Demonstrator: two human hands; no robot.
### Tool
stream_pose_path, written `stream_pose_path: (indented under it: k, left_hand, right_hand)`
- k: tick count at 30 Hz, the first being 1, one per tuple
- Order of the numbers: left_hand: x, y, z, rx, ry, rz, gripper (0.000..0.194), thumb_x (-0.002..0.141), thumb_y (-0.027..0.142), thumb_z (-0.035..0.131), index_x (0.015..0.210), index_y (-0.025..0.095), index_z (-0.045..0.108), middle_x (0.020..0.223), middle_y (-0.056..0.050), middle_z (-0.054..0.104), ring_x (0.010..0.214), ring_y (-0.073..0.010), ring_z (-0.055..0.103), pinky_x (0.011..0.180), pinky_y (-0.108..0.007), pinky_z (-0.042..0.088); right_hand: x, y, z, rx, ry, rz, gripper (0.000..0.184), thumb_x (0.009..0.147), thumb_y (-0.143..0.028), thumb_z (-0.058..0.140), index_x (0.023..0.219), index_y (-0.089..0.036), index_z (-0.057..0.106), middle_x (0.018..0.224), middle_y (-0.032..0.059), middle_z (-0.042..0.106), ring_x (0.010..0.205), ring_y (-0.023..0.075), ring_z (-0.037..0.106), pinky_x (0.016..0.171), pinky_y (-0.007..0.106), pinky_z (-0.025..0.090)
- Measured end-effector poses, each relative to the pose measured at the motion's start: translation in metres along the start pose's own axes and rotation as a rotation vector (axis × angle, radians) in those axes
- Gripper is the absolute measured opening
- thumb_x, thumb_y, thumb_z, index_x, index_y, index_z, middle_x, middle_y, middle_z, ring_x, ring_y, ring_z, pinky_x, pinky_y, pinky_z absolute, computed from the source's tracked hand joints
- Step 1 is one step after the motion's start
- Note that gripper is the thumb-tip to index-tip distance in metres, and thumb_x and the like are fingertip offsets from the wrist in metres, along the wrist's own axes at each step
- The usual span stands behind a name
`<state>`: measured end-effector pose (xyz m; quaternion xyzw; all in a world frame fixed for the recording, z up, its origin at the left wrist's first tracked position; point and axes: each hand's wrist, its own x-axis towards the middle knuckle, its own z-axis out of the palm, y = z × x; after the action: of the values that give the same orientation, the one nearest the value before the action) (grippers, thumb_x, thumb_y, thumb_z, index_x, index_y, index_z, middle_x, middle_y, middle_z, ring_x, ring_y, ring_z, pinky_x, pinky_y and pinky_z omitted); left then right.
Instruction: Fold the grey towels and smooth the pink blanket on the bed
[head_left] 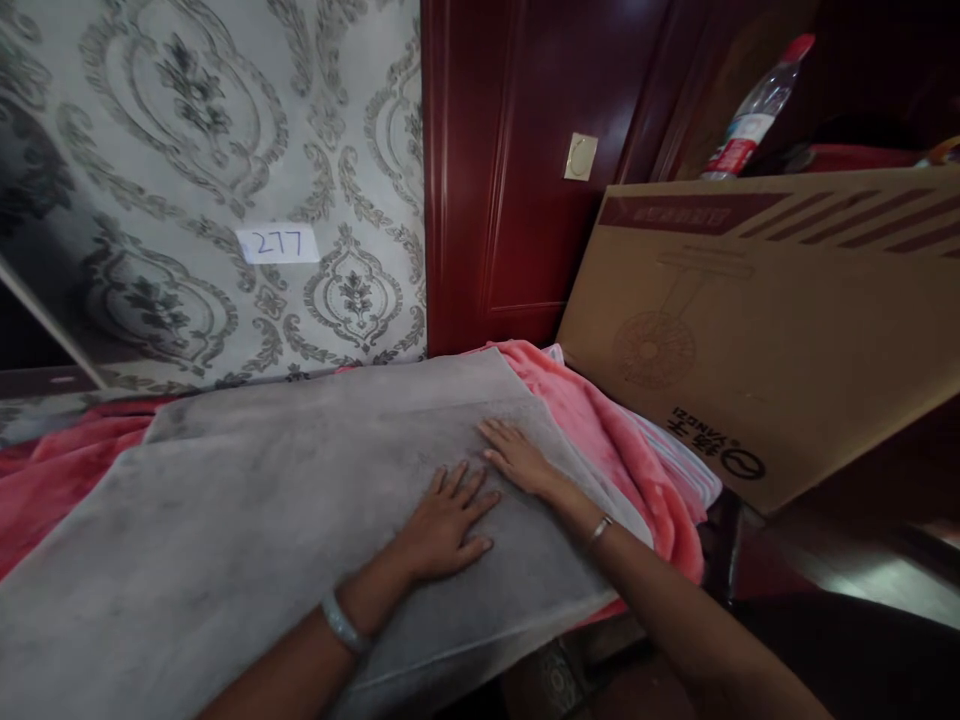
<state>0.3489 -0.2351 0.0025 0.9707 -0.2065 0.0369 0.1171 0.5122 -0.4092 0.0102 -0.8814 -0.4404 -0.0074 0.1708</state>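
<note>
A grey, soft-looking cloth [247,510] lies spread out over a pink blanket [600,410], which shows past it at both ends. My left hand [448,522] rests flat on the cloth, its fingers spread and pointing away from me. Just beyond it to the right, my right hand [517,455] also lies on the cloth with its fingers stretched out to the left. Neither hand holds anything. A faint crease runs across the cloth near its far side. Its near edge hangs down at the front.
A large cardboard box [750,330] stands at the right, with a plastic bottle [757,110] at its top edge. Behind are a patterned wall with a paper label [277,243] marked 277 and a dark red wooden panel [495,170]. Striped fabric [682,460] pokes out beside the blanket.
</note>
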Motion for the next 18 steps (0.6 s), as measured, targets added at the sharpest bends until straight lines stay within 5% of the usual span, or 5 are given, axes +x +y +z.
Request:
stream_pose_path:
  k: [3,8,14,18]
  left_hand:
    - [0.002,-0.002,-0.001,-0.017,0.009,0.005,0.066,0.091,0.047,0.058,0.153,0.036,0.039,0.166,-0.006,0.028,0.155,-0.0344,0.014,0.121,-0.065,0.013]
    - [0.005,-0.001,-0.004,-0.026,-0.063,-0.015,0.068,0.090,0.046,0.060,0.154,0.034,0.039,0.166,-0.006,0.026,0.154,-0.0375,0.014,0.121,-0.067,0.013]
    - [0.006,-0.001,-0.003,-0.063,-0.089,-0.022,0.069,0.091,0.047,0.059,0.155,0.034,0.037,0.168,-0.006,0.021,0.155,-0.0368,0.010,0.122,-0.067,0.008]
    - [0.005,-0.003,0.001,-0.079,-0.064,-0.015,0.070,0.091,0.050,0.059,0.155,0.035,0.037,0.168,-0.006,0.021,0.155,-0.0357,0.009,0.123,-0.066,0.007]
  right_hand:
    - [0.032,0.029,-0.003,-0.113,-0.083,0.090,0.056,0.105,-0.045,0.029,0.157,-0.028,0.034,0.166,0.0035,0.026,0.154,0.0239,0.018,0.124,0.051,0.014]
    - [0.053,0.081,-0.016,-0.115,0.005,0.386,0.055,0.103,-0.046,0.035,0.154,-0.029,0.040,0.164,0.0057,0.031,0.151,0.0264,0.027,0.119,0.054,0.023]
    - [0.067,0.115,-0.029,-0.055,0.127,0.543,0.040,0.098,-0.034,0.046,0.127,-0.016,0.067,0.130,0.0130,0.068,0.119,0.0229,0.061,0.099,0.030,0.044]
    - [0.075,0.125,-0.030,-0.017,0.199,0.635,0.030,0.094,-0.033,0.053,0.110,-0.015,0.071,0.110,0.0099,0.075,0.096,0.0202,0.068,0.080,0.025,0.047]
